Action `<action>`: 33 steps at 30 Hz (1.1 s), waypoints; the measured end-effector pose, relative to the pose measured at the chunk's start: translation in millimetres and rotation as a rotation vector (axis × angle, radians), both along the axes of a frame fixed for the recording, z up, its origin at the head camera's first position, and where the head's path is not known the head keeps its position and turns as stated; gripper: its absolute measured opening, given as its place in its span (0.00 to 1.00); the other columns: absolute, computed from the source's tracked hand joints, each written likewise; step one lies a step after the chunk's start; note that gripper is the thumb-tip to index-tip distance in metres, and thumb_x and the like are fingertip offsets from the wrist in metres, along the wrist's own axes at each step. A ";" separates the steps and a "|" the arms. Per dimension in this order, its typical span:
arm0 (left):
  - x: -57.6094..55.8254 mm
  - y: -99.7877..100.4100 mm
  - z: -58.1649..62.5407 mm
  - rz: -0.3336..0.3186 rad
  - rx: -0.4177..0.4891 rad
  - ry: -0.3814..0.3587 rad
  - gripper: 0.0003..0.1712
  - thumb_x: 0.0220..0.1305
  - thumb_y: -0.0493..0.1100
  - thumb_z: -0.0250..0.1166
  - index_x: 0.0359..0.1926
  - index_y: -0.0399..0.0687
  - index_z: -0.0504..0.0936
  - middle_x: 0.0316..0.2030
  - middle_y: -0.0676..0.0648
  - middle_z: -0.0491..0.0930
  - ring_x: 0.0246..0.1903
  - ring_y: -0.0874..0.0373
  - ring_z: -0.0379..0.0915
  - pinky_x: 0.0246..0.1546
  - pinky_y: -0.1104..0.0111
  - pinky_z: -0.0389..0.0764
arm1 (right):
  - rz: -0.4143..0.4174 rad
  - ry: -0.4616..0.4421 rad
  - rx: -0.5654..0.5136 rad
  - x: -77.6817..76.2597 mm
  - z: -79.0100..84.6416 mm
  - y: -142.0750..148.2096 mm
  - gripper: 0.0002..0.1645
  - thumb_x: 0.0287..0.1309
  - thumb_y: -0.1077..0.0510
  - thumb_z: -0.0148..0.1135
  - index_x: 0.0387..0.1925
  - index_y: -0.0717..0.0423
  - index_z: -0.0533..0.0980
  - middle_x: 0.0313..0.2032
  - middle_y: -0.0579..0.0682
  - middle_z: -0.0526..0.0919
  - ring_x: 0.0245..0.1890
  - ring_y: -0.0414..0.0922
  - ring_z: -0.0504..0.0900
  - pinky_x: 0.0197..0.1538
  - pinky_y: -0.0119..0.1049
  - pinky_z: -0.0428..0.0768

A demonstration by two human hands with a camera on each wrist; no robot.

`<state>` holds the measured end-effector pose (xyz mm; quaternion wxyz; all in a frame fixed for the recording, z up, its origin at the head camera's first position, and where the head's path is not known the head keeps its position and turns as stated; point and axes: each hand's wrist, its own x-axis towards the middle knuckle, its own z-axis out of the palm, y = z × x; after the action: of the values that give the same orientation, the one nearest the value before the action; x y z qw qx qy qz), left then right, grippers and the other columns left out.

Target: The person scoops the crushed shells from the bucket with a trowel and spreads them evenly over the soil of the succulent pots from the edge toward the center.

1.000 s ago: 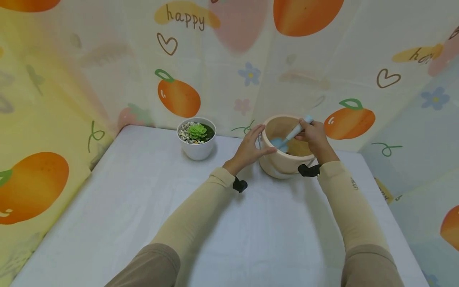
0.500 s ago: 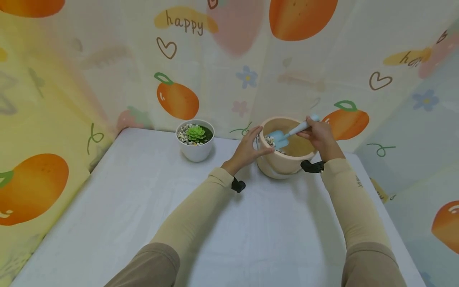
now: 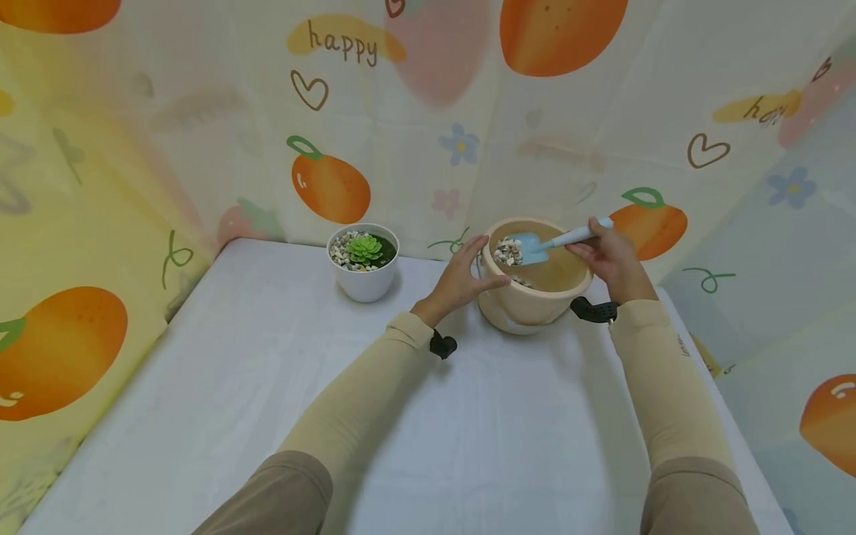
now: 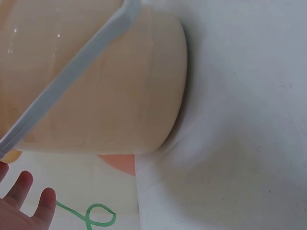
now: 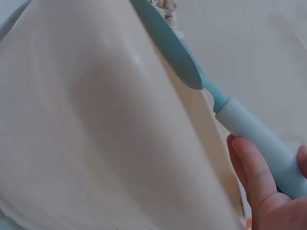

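My left hand rests against the near left rim of a beige bucket, thumb and fingers spread along it. In the left wrist view its fingers look fairly straight beside the bucket's grey bail handle. My right hand grips the pale handle of a small blue garden trowel, fingers and thumb on either side. The trowel's blade lies level over the bucket's mouth, heaped with small white and brown pebbles. A few more pebbles show low inside the bucket.
A white pot with a green succulent, pebbles and dark soil stands left of the bucket. A white cloth covers the table. Fruit-patterned curtains rise close behind and at both sides.
My right hand has raised the trowel from inside the bucket and drawn it to the right, its blade turning level with pebbles on it. The left hand stays at the rim.
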<state>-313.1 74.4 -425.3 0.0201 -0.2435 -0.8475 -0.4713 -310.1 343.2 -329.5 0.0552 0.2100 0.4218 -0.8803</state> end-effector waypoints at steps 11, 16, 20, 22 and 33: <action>1.1 -2.1 2.9 -0.016 0.007 -0.023 0.55 0.54 0.59 0.72 0.76 0.47 0.54 0.76 0.45 0.52 0.76 0.49 0.47 0.73 0.53 0.57 | -0.071 0.045 -0.041 8.7 0.2 2.6 0.21 0.63 0.59 0.61 0.56 0.53 0.70 0.36 0.60 0.81 0.40 0.53 0.85 0.64 0.44 0.66; 2.8 -3.9 2.5 0.000 0.001 -0.013 0.54 0.54 0.58 0.73 0.75 0.46 0.55 0.75 0.45 0.55 0.75 0.48 0.49 0.72 0.53 0.58 | -0.091 0.078 -0.033 10.2 -1.2 1.9 0.20 0.61 0.59 0.62 0.53 0.56 0.70 0.33 0.60 0.82 0.34 0.53 0.87 0.60 0.45 0.69; 2.3 -5.2 1.8 0.007 -0.003 0.001 0.54 0.54 0.58 0.73 0.75 0.46 0.56 0.74 0.44 0.57 0.74 0.47 0.52 0.71 0.51 0.60 | -0.103 0.098 -0.028 11.0 -2.4 1.1 0.19 0.61 0.59 0.63 0.51 0.57 0.70 0.31 0.60 0.83 0.34 0.53 0.87 0.58 0.46 0.71; 2.7 -5.8 2.3 0.007 -0.005 0.001 0.54 0.54 0.58 0.73 0.74 0.46 0.57 0.74 0.44 0.58 0.73 0.46 0.52 0.71 0.50 0.60 | -0.107 0.106 -0.028 11.6 -2.8 0.6 0.18 0.61 0.59 0.63 0.50 0.57 0.70 0.32 0.59 0.83 0.35 0.52 0.87 0.58 0.46 0.71; 6.7 -10.3 9.3 0.002 -0.020 -0.013 0.53 0.54 0.59 0.72 0.74 0.45 0.58 0.73 0.43 0.59 0.73 0.46 0.52 0.71 0.50 0.61 | -0.108 0.155 -0.076 11.8 -2.4 -0.1 0.14 0.61 0.61 0.63 0.45 0.60 0.70 0.31 0.60 0.82 0.34 0.54 0.87 0.52 0.49 0.75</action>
<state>-306.3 64.1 -416.0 0.0126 -0.2397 -0.8525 -0.4644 -298.3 343.1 -331.9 -0.0172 0.1616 0.3790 -0.9110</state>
